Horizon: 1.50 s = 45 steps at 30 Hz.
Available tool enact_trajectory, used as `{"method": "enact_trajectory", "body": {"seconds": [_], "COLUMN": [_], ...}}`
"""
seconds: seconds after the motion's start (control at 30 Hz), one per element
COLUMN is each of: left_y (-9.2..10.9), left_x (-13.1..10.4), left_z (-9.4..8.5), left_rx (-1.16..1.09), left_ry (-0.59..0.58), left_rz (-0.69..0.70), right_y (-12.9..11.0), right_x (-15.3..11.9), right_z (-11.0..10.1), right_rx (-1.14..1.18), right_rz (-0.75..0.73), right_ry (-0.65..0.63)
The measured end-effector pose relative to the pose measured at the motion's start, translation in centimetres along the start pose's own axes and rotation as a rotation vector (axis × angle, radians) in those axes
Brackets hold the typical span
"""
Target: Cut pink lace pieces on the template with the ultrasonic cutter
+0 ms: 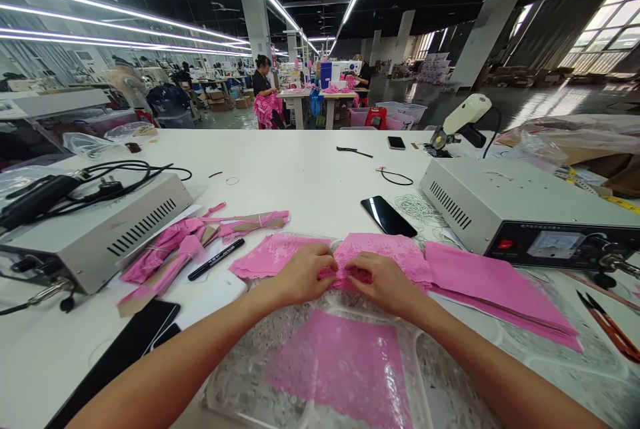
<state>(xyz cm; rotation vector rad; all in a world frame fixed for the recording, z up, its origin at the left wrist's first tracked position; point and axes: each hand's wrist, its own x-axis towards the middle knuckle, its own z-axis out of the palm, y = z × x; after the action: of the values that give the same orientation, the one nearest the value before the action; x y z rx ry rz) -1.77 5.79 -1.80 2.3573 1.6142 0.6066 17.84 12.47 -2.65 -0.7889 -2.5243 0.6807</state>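
Two stacks of pink lace lie side by side at the middle of the white table: the left lace stack (pixel 273 254) and the right lace stack (pixel 395 252). My left hand (pixel 309 274) pinches the lace near the inner edge of the left stack. Just to its right, my right hand (pixel 383 282) has its fingers curled closed on the lace of the right stack. Below both hands sits a clear plastic tray (pixel 260 376) with a pink sheet (pixel 355 362) showing in it. A pile of flat pink fabric (pixel 500 292) lies right of the lace.
Grey machine boxes stand at left (pixel 125 229) and right (pixel 540 196). Around the work are a black phone (pixel 389 216), a marker (pixel 216 260), tied pink bundles (pixel 165 249), red-handled scissors (pixel 610 329) and a cutter (pixel 463 119). Two people sit farther back.
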Motion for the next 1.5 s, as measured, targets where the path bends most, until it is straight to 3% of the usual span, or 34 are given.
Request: {"method": "enact_trajectory", "body": {"seconds": [0.5, 1.1, 1.5], "left_y": [0.1, -0.6, -1.3], "left_x": [-0.1, 0.3, 0.5], "left_z": [0.4, 0.6, 1.7], "left_rx": [0.096, 0.01, 0.08], "left_ry": [-0.024, 0.03, 0.053], "left_rz": [0.04, 0.008, 0.008], "right_y": [0.2, -0.6, 0.0], "right_x": [-0.1, 0.9, 1.9], "right_z": [0.2, 0.2, 0.9], "right_rx": [-0.002, 0.061, 0.263], "right_rz": [0.012, 0.03, 0.175], "right_ry": [-0.015, -0.031, -0.003]}}
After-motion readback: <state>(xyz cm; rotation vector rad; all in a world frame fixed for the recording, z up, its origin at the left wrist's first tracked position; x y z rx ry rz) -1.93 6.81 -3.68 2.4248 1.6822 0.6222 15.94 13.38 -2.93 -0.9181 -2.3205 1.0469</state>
